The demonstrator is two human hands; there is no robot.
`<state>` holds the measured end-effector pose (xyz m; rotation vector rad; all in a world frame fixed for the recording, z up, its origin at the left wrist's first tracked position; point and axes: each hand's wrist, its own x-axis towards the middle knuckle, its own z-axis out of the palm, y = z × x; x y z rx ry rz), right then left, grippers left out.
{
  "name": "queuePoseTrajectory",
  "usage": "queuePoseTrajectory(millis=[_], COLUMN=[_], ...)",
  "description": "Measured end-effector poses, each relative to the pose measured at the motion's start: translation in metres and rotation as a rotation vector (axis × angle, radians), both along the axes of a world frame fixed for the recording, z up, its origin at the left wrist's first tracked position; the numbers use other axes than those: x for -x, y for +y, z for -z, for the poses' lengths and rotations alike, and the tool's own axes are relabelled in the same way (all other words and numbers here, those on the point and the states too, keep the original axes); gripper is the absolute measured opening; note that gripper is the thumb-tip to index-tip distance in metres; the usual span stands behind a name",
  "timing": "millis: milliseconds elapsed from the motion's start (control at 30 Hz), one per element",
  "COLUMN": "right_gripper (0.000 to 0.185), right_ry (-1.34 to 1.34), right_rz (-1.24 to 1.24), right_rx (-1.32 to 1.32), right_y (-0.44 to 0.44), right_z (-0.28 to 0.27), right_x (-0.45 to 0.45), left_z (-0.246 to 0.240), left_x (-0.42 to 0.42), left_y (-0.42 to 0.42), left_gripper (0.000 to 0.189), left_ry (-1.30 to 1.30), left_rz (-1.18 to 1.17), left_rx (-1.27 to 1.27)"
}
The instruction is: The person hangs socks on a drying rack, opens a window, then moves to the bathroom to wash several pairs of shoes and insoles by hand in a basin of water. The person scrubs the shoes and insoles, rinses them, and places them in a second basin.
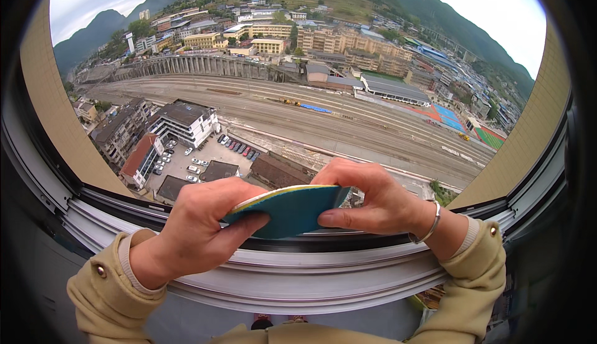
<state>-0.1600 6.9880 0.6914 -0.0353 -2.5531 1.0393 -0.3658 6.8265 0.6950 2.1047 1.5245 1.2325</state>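
Between my two hands is a thin, flexible teal piece (291, 211) with a white and yellow edge along its top; it bows upward in the middle. Its exact kind is unclear, though it could be a booklet or a soft pad. My left hand (210, 225) pinches its left end, thumb on the teal face and fingers behind. The right end is gripped by my right hand (368, 199), thumb on the near face, fingers curled over the top. Both hands hover above the metal window sill track (317, 276).
An open window frame (536, 180) surrounds the view, with tan outer walls (517, 138) at both sides. Far below lie railway tracks (261, 99), a car park (200, 159) and buildings. My shoes (297, 318) show on the floor; stacked items (431, 297) sit lower right.
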Motion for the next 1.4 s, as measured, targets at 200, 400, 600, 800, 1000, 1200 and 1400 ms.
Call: queuePoseTrajectory(millis=[200, 400, 600, 800, 1000, 1200, 1400], right_gripper=[0.019, 0.024, 0.026, 0.040, 0.039, 0.045, 0.074], right_ry=[0.087, 0.077, 0.122, 0.008, -0.130, -0.160, -0.267], right_rz=[-0.047, -0.242, -0.404, -0.634, -0.757, -1.017, -1.117], right_rx=[0.155, 0.074, -0.072, -0.010, 0.153, 0.325, 0.350], right_y=[-0.017, -0.051, -0.102, -0.199, -0.354, -0.525, -0.690], right_z=[0.002, -0.003, -0.022, -0.023, 0.005, 0.083, 0.171], right_x=[-0.013, -0.033, -0.025, 0.029, 0.080, 0.135, 0.122], left_z=[0.002, 0.025, 0.036, 0.055, 0.087, 0.125, 0.177], left_x=[-0.024, -0.063, -0.090, -0.097, -0.118, -0.166, -0.237], left_y=[-0.029, -0.090, -0.170, -0.299, -0.480, -0.634, -0.737], left_gripper=[0.011, 0.008, 0.010, 0.034, 0.052, 0.052, 0.048], left_ry=[-0.140, -0.200, -0.445, -0.734, -0.926, -0.978, -1.054], left_rz=[-0.217, -0.350, -0.485, -0.629, -0.721, -1.051, -1.454], left_rx=[-0.171, -0.166, -0.126, -0.054, -0.269, -0.490, -0.652])
